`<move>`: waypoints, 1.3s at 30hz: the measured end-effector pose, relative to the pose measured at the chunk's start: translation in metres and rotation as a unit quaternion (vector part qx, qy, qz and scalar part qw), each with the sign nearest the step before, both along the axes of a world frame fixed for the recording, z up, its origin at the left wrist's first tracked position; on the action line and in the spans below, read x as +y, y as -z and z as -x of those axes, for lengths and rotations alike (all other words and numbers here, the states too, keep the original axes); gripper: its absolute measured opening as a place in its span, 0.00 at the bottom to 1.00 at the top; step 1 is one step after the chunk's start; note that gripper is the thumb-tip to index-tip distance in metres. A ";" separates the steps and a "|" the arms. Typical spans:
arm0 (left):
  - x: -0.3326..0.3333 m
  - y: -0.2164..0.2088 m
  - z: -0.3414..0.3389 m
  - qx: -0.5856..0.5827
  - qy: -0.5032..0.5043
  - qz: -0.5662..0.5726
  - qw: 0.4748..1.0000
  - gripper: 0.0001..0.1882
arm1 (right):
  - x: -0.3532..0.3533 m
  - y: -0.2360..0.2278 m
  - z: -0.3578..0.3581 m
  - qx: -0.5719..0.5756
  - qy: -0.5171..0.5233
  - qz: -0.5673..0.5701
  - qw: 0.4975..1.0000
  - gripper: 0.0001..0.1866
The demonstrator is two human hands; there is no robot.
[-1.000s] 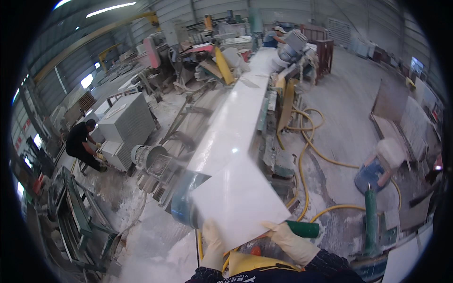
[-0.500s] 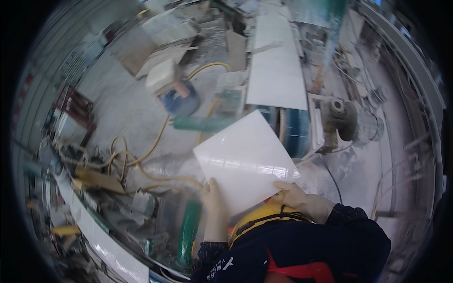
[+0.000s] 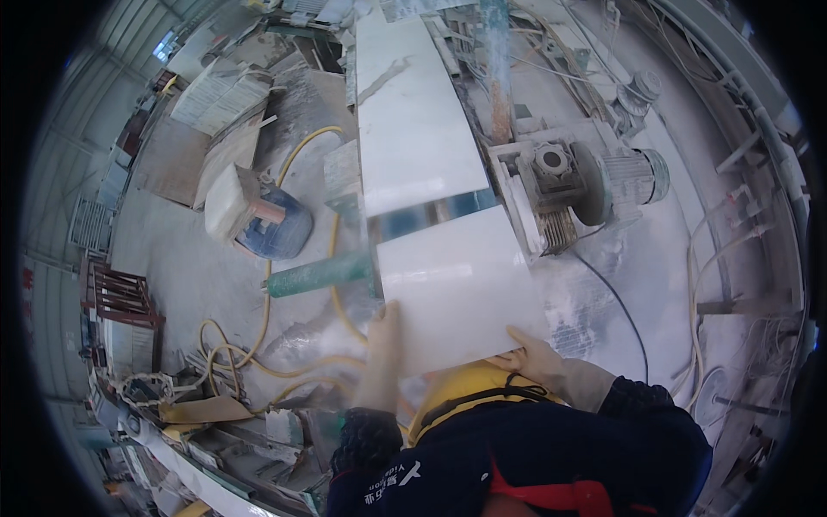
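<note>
A glossy white stone tile point(image 3: 457, 289) is held in front of my body, at the near end of a conveyor. My left hand point(image 3: 383, 340), in a pale glove, is closed on its left edge with the thumb on top. At the near right corner my right hand point(image 3: 530, 355), gloved too, grips the tile with its thumb above; the fingers beneath are partly hidden. Just beyond the tile's far edge shows the blue conveyor belt point(image 3: 474, 203). A long white slab point(image 3: 418, 129) with a grey vein lies on that belt.
Right of the conveyor is a grey motor with gearbox point(image 3: 633, 177). A green roller point(image 3: 319, 274) sticks out leftward. Beyond it stands a blue jug point(image 3: 280, 228). A yellow hose point(image 3: 258, 340) winds over the floor, near stone scraps point(image 3: 250, 444) at lower left.
The tile has turned from a diamond-like angle to nearly in line with the conveyor, both hands still on it. My view has swung right, so the surroundings sit further left.
</note>
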State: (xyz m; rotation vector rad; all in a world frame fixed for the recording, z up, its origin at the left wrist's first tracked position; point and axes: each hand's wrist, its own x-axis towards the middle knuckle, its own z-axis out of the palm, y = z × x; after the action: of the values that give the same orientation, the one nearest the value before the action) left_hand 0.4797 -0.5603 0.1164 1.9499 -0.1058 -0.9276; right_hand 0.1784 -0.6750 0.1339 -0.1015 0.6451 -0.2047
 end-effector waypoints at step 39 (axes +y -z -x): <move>0.031 0.015 -0.005 0.115 -0.050 0.217 0.968 0.31 | -0.018 0.027 -0.087 -0.035 0.132 -0.125 0.983 0.18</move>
State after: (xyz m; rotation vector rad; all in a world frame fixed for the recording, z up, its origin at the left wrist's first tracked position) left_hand 0.4843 -0.5293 0.1013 1.4232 -0.0690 -0.9653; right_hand 0.2654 -0.6929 0.1067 0.2330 0.6088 -0.3795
